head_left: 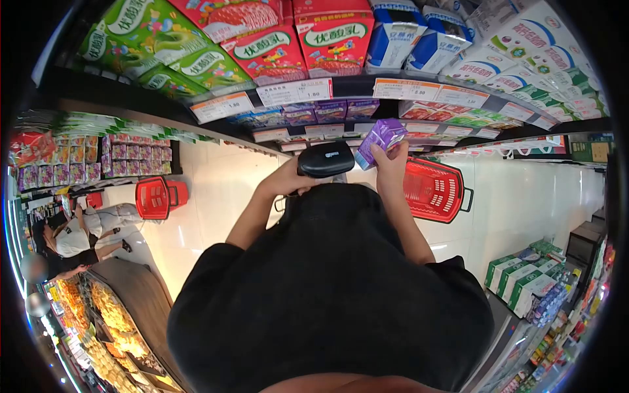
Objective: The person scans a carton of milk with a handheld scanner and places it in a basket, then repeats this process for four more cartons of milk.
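My left hand [286,178] is wrapped around a black handheld scanner [325,160] with a rounded top and small white lettering; its lower part is hidden. Just to its right, my right hand [390,160] grips a small purple drink carton [381,139], tilted, with fingers and thumb on its side and lower end. Scanner and carton are close together but apart, in front of the shelf. Behind them, a lower shelf row holds more purple cartons [331,111].
Above are red drink boxes [335,42], green boxes [154,39], blue-and-white cartons [396,36] and a shelf edge with price tags [296,92]. A red basket [432,190] stands on the floor at right, another red basket [152,198] at left near people [75,236].
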